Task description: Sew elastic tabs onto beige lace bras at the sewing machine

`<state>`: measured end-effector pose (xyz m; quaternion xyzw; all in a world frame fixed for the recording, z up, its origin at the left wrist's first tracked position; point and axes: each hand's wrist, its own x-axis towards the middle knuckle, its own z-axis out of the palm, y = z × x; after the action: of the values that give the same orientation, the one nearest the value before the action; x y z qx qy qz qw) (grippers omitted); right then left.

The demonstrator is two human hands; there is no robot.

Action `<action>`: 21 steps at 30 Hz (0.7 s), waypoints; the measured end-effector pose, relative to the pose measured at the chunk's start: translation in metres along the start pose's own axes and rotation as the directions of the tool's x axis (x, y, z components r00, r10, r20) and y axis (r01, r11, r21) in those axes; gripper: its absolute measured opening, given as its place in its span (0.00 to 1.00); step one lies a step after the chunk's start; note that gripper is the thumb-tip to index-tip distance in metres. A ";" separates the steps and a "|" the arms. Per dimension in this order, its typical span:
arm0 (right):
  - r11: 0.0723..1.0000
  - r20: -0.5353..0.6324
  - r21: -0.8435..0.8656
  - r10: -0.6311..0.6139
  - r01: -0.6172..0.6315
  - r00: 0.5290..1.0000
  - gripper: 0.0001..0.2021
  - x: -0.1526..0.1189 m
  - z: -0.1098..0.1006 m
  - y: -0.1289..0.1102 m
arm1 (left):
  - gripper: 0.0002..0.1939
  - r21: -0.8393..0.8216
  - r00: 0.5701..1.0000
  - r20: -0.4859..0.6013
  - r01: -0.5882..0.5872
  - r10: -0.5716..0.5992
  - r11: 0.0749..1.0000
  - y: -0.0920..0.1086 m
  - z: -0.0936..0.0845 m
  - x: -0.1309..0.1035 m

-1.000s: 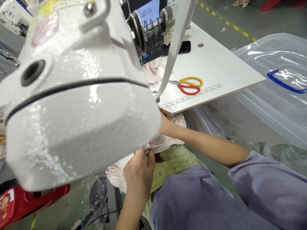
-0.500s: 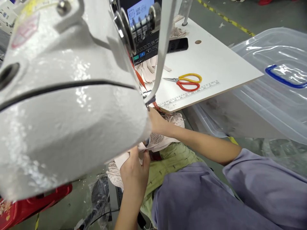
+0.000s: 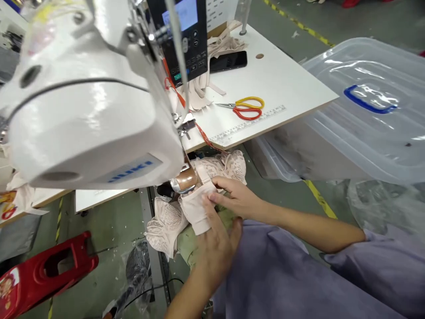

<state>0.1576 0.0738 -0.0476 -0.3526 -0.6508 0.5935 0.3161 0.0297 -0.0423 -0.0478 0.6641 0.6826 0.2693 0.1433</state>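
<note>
A pale pink lace bra (image 3: 166, 221) lies around the narrow arm of a white sewing machine (image 3: 109, 119), its cups hanging on both sides. My right hand (image 3: 237, 197) pinches the edge of the smooth pink band beside the machine's arm. Over the lower part of that band is my left hand (image 3: 215, 241), slightly blurred, with its fingers stretched out and touching the fabric. Green cloth (image 3: 187, 243) shows beneath the bra, on my lap.
On the white table (image 3: 292, 79) are scissors (image 3: 247, 108), a black phone (image 3: 229, 61) and fabric strips (image 3: 199, 91). A control panel (image 3: 186, 40) stands behind the needle area. Clear plastic bins (image 3: 358, 146) are at right, a red stool (image 3: 49, 277) at lower left.
The view has shifted back from the machine head. My right hand has come out from near the needle to the band's edge. My left hand has moved right, its fingers now spread.
</note>
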 end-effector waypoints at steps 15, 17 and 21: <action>0.935 0.571 -0.284 -0.012 0.211 0.821 0.14 -0.009 -0.006 -0.019 | 0.17 -0.002 0.955 0.287 -0.083 0.080 0.997 -0.015 -0.059 0.036; 0.716 0.506 -0.584 -0.048 0.383 0.861 0.12 -0.004 0.003 -0.011 | 0.23 -0.129 0.878 0.426 0.297 -0.218 0.946 -0.031 -0.050 0.040; 0.463 0.443 -0.713 -0.285 0.527 0.850 0.14 0.003 0.015 0.018 | 0.23 -0.573 0.659 0.709 0.746 -0.251 0.339 -0.060 -0.030 0.037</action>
<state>0.1447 0.0685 -0.0673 -0.2086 -0.9487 0.1734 0.1622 -0.0400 -0.0095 -0.0511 0.2978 0.5776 0.3160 0.6913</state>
